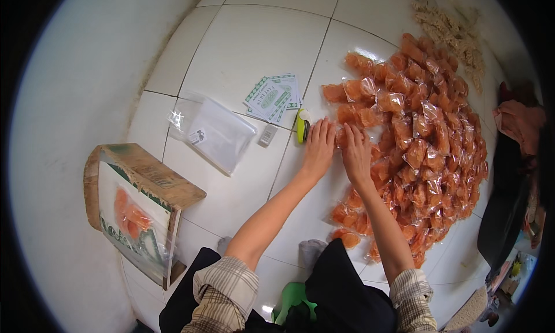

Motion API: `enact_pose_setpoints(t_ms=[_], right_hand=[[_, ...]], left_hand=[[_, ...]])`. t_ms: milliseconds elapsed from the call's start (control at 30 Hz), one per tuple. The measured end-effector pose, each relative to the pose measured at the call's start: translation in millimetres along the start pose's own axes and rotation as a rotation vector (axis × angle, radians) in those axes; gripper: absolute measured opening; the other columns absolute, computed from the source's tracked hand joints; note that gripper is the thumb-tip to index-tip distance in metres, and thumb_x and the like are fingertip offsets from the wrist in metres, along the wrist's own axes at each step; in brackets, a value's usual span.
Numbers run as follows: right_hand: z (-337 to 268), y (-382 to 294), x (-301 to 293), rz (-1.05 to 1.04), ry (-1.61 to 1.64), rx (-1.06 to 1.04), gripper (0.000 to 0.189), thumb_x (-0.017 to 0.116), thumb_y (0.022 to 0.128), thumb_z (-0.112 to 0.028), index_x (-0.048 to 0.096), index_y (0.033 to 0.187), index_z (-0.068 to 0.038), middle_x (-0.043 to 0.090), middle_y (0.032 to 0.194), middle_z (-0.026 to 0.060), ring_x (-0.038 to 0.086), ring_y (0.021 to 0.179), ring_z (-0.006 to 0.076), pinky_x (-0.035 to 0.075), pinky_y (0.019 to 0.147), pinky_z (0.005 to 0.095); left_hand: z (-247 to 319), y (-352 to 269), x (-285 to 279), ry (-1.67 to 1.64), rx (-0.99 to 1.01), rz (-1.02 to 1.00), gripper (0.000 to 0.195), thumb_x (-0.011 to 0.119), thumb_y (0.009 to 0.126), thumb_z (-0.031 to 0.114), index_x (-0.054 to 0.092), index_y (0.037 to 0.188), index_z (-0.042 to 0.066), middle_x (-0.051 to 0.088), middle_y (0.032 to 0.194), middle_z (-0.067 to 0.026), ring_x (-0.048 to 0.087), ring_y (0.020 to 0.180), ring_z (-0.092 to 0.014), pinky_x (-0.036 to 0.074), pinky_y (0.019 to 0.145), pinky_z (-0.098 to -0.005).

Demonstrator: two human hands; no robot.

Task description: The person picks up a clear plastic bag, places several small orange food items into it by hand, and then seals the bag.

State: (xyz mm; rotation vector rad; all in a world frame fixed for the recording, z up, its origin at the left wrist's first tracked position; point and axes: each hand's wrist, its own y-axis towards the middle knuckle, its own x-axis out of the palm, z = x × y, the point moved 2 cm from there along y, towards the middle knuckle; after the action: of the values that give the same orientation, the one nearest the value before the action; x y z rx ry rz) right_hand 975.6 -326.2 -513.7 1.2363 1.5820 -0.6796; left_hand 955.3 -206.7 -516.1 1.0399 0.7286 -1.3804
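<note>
Close together on the white tiled floor, my left hand and my right hand have their fingertips on a small clear plastic packet of orange snack pieces. Many similar packets lie heaped at the right. A green stapler lies just left of my left hand, partly hidden by its fingers. Beside it is a small box of staples or similar. Printed paper labels in green and white lie fanned out above. A stack of clear plastic bags rests further left.
At the lower left stands a worn cardboard box, with a clear bag of orange pieces on it. Pale bundled material lies at the upper right. Below me is a green plastic stool. Cloth is at the far right.
</note>
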Motion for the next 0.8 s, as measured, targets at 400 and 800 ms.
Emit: enact_pose_setpoints(t_ms=[400,800], right_hand=[[-69.1,0.7,-66.5,0.19,0.731,-0.003,0.05,0.047,0.077,0.013,0.041,0.124,-0.003,0.045,0.128,0.0159,0.045,0.118,0.0328,0.043,0.092,0.0376],[-265.6,-39.3,-227.5,0.134,1.281,-0.386,0.055,0.06,0.074,-0.009,0.028,0.118,-0.005,0.019,0.141,0.0254,0.026,0.13,0.0379,0.026,0.104,0.045]], left_hand=[[20.7,-19.1,-89.5,-0.955,-0.343,0.057,0.041,0.044,0.09,0.005,0.033,0.13,0.002,0.048,0.123,-0.0186,0.048,0.115,-0.029,0.041,0.094,-0.0352],[76.4,-107.8,-337.1,-1.253,-0.12,0.291,0.085,0.019,0.082,0.07,0.004,0.142,0.011,0.014,0.145,-0.0157,0.016,0.134,-0.028,0.013,0.108,-0.0397]])
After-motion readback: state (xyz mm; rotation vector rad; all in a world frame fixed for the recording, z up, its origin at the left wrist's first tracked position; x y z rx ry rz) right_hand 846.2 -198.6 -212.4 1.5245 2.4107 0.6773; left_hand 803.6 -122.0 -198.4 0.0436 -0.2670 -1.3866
